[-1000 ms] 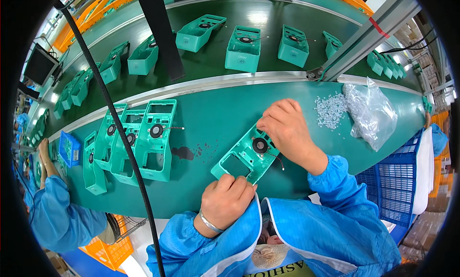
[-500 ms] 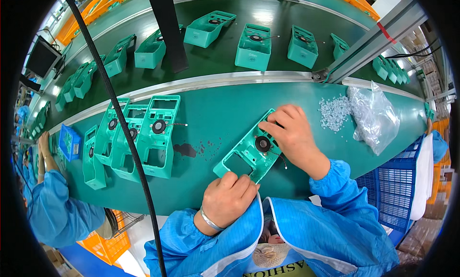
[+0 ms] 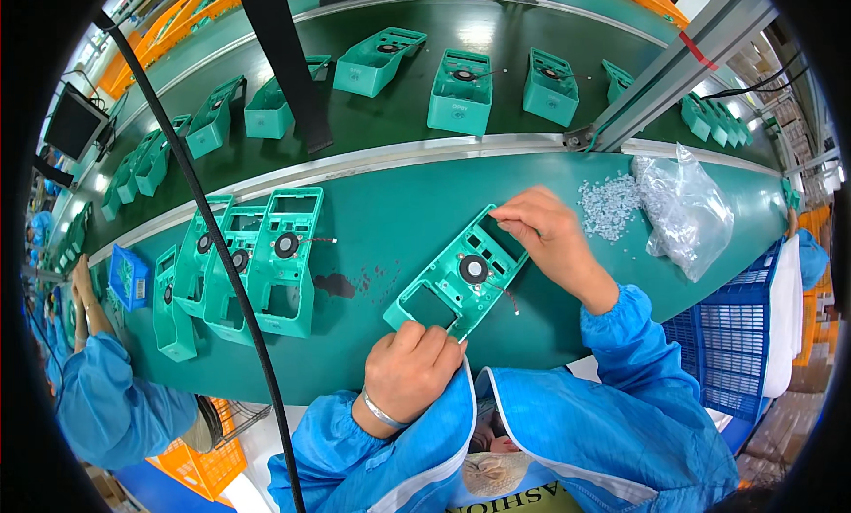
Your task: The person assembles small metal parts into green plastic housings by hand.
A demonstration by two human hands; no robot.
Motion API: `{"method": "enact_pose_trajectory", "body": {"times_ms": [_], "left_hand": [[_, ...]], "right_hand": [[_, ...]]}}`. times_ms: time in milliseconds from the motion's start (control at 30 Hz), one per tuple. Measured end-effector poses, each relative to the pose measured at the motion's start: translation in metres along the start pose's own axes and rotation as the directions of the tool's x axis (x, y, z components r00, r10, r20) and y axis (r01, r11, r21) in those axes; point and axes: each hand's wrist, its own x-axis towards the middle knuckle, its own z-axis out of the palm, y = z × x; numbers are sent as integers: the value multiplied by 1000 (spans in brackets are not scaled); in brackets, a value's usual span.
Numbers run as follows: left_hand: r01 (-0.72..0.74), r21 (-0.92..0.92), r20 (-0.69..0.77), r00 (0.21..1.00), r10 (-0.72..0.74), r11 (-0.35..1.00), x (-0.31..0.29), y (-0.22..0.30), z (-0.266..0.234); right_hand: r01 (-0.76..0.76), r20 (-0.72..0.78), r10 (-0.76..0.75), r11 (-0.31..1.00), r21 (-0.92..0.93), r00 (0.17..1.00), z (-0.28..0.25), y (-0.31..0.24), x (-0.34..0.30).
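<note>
A green plastic housing (image 3: 433, 287) lies aslant on the bench in front of me, with a round black speaker (image 3: 473, 269) fixed inside and a short wire with a small plug (image 3: 516, 311) trailing from it. My left hand (image 3: 412, 371) is closed on the housing's near end, thumb and fingers on its rim. At the far corner, my right hand (image 3: 554, 242) has thumb and forefinger pinched together against the edge; anything small between the fingertips is hidden. Beyond that hand lies a heap of small clear plastic pieces (image 3: 608, 210), beside a clear plastic bag (image 3: 683, 213) of more pieces.
Several similar housings (image 3: 285, 274) with speakers stand at the left of the bench (image 3: 381, 203), near a small blue bin (image 3: 128, 278). More housings (image 3: 461, 92) sit on the belt behind a metal rail. A black cable (image 3: 199, 198) crosses the view. Another person's sleeve (image 3: 115, 398) is at far left.
My right hand has shifted from over the speaker side of the housing to its far corner, uncovering the small openings there. The left hand keeps its hold. The view has tilted slightly.
</note>
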Motion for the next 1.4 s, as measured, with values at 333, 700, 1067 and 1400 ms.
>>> {"method": "enact_pose_trajectory", "body": {"times_ms": [333,700,1067,1400], "left_hand": [[-44,59,47,998,41,997,-22,-14,-21],[55,10,-41,998,-55,998,-58,-20,-32],[110,29,-7,994,-110,993,-73,-20,-39],[0,51,50,999,-3,999,-73,-28,-46]], "right_hand": [[48,37,-43,985,-167,998,-24,5,1],[57,194,-32,991,-123,980,-7,9,-13],[51,199,-16,984,-173,980,14,-1,-6],[176,125,-155,967,-185,980,15,1,-12]]}}
